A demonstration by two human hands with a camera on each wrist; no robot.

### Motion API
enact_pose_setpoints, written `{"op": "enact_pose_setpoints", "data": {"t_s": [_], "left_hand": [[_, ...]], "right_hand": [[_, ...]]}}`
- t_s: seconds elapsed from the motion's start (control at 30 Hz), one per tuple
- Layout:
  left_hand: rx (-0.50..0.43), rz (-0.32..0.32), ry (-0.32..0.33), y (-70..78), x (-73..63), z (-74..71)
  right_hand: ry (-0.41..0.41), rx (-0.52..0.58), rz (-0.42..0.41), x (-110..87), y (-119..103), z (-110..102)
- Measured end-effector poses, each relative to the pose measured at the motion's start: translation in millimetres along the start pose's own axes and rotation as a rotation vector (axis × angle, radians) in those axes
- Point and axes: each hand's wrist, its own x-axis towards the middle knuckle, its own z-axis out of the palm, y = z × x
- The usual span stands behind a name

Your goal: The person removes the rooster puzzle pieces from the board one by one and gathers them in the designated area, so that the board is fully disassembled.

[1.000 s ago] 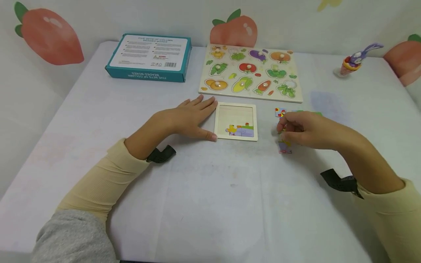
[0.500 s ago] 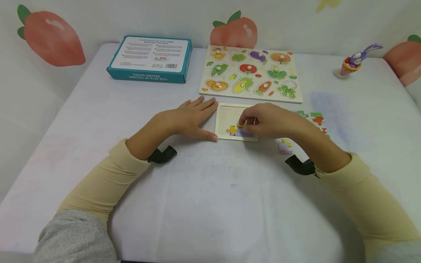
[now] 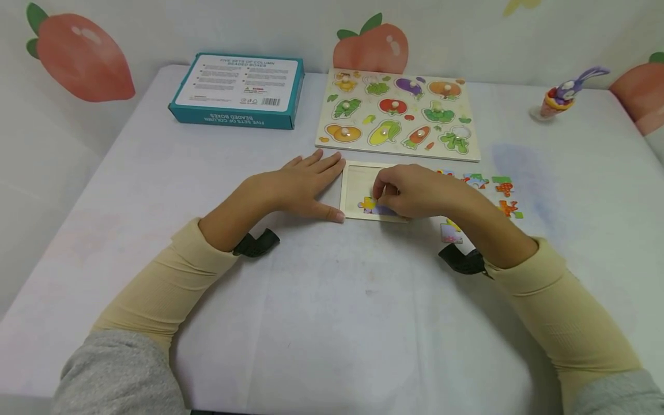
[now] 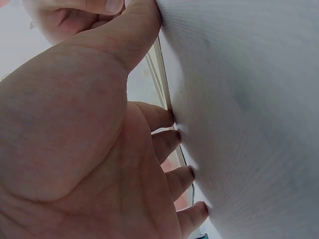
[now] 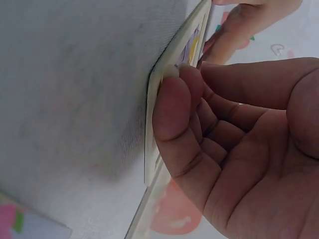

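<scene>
A small square wooden puzzle tray (image 3: pixel 343 187) lies on the white cloth, with joined yellow and purple puzzle pieces (image 3: pixel 367 204) along its lower edge. My left hand (image 3: pixel 303 187) lies flat with fingers spread, thumb and index fingertips against the tray's left edge. Over the tray's lower right is my right hand (image 3: pixel 420 190), its thumb and index finger pinched low at the pieces. In the right wrist view the curled fingers (image 5: pixel 172 109) are right at the tray rim (image 5: pixel 172 55). The puzzle piece between them is mostly hidden.
Several loose puzzle pieces (image 3: pixel 503 187) lie right of the tray, partly under the right forearm. Behind it is a vegetable knob puzzle board (image 3: pixel 396 118). A teal box (image 3: pixel 236 91) stands back left, and an ice-cream-shaped toy (image 3: pixel 559 101) at the far right.
My right hand has moved left from the loose pieces to the tray's lower right, bringing a puzzle piece, and has edged slightly further left since. My left hand stays at the tray's edge.
</scene>
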Motion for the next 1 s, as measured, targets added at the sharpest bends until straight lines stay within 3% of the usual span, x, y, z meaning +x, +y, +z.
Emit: {"op": "enact_pose_setpoints", "data": {"t_s": [1.0], "left_hand": [[-0.007,-0.003,0.004,-0.1,-0.7,1.1]], "right_hand": [[0.001,0.067,0.007,-3.3,2.6,3.0]]}}
